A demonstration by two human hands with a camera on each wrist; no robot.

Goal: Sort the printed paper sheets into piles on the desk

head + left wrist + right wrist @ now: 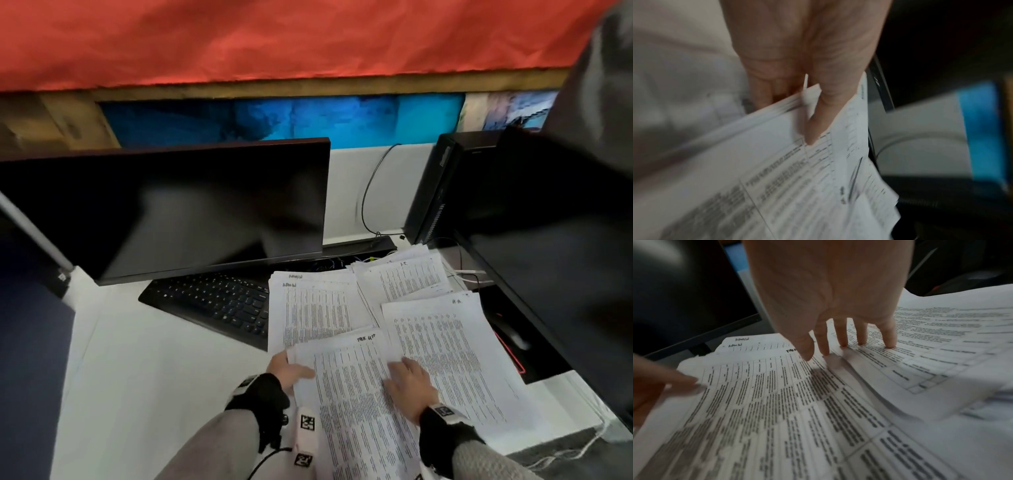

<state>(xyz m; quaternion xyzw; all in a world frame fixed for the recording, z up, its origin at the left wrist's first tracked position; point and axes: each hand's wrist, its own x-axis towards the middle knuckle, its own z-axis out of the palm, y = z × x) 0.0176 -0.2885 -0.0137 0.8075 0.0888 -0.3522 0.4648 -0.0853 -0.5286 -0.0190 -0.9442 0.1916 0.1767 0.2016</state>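
On the left the white table (144, 370) is lying bare, giving room for hands. The black keyboard (219, 301) and the dark flat monitor (191, 205) are blocking the back, and the black computer tower (442, 192) is closing the right, behind the printed paper piles (445, 342).

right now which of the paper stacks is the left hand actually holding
The nearest stack, with handwriting at its top right corner. The left hand pinches its left edge; the other three piles lie farther back, untouched by it.
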